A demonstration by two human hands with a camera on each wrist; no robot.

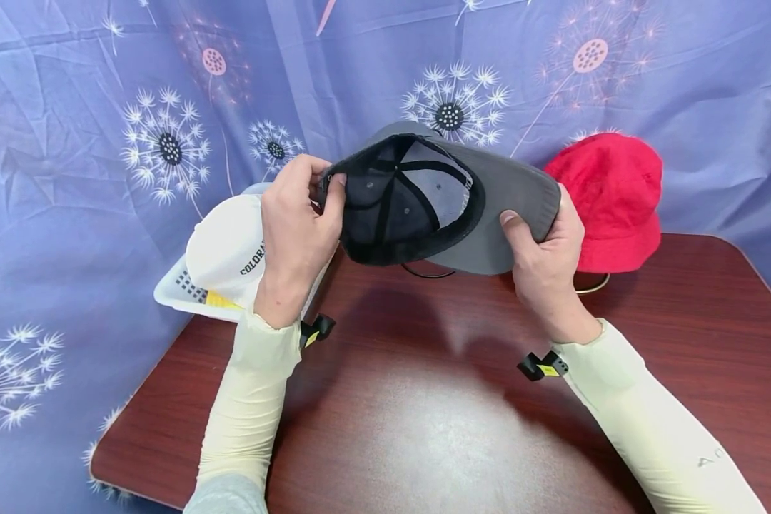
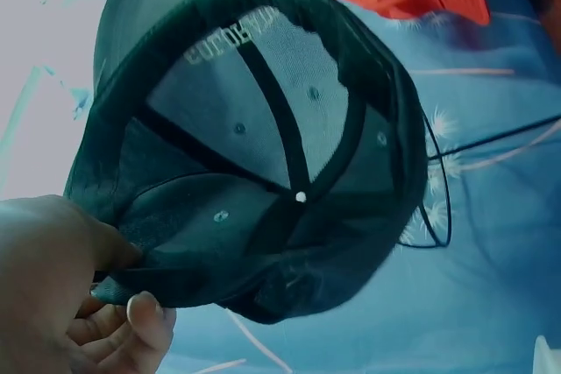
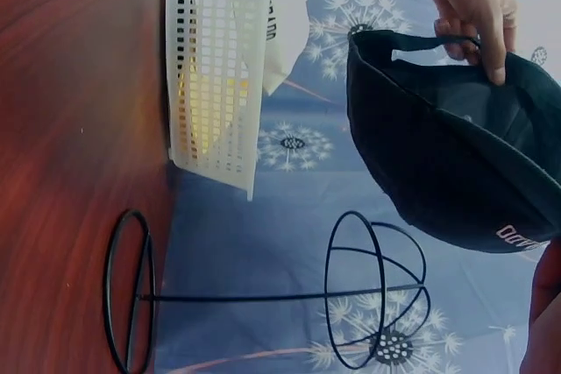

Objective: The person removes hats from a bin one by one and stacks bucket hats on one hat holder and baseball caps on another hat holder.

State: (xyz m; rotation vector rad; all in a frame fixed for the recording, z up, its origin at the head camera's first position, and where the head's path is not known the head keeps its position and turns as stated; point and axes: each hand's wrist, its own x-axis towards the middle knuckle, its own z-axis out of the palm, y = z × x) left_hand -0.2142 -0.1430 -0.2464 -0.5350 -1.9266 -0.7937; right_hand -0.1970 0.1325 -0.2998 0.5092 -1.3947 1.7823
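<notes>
The left hand [image 1: 298, 228] pinches the back edge of a gray cap [image 1: 417, 203], with the thumb on the inside. The right hand [image 1: 549, 264] grips the cap's brim, its thumb on one face and its fingers behind. The cap is up in the air between the two hands, over the table [image 1: 424, 400], and its dark hollow side faces the person. Light sleeves [image 1: 250, 400] cover both arms. Near the cap, a black wire stand [image 3: 237, 298] is upright on the table. By the left hand, a white cap [image 1: 225, 243] with dark letters sits in a white basket [image 3: 210, 59], with something yellow in there too. Past the right hand is a red hat [image 1: 610, 200], with a bit of curved wire showing under it. A blue cloth [image 1: 353, 64] with puffy flowers hangs behind everything.
</notes>
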